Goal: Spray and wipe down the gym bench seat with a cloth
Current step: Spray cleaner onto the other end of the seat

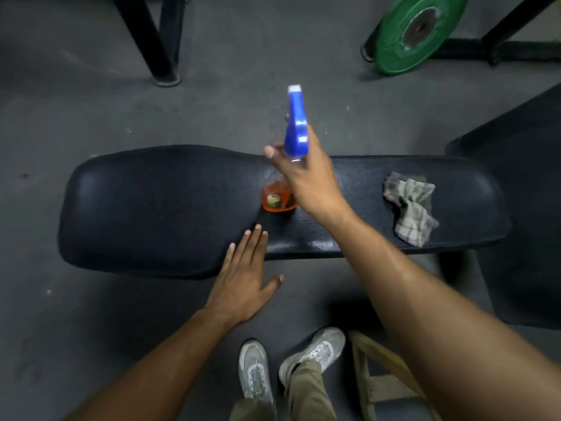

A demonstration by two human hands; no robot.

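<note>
right hand is gripping the clear spray bottle with orange liquid and a blue trigger head, fingers wrapped round its neck, above the black padded table. left hand is hovering open at the near edge. crumpled plaid cloth is lying at the right end

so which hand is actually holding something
The right hand: it grips the spray bottle by its neck. The left hand is open and flat at the bench seat's near edge, holding nothing.
</note>
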